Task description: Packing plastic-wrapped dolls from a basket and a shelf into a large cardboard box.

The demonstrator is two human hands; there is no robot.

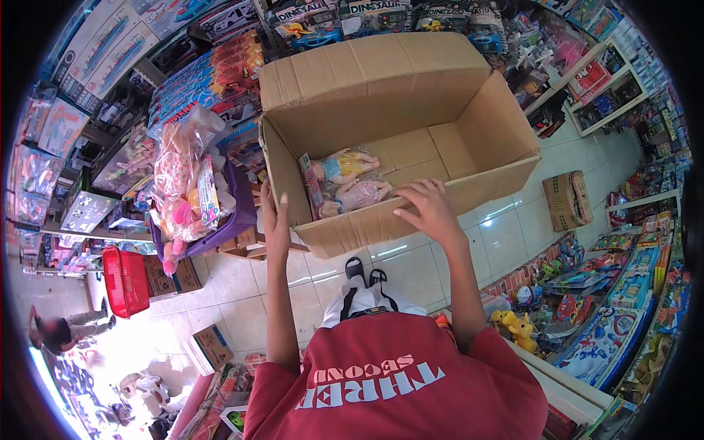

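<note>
A large cardboard box stands before me with its top side facing me. Two plastic-wrapped dolls lie at its left end: one in blue and yellow, the other in pale pink, nearer to me. My left hand is upright against the box's left front corner, fingers extended. My right hand rests over the near edge, its fingers spread on the rim and the thumb apart. Left of the box, a purple plastic basket holds a heap of bagged dolls.
A red basket and cartons stand on the tiled floor at left. A flattened-looking carton lies right of the box. Toy shelves line the back and right; a low display is at my right. Another person is far left.
</note>
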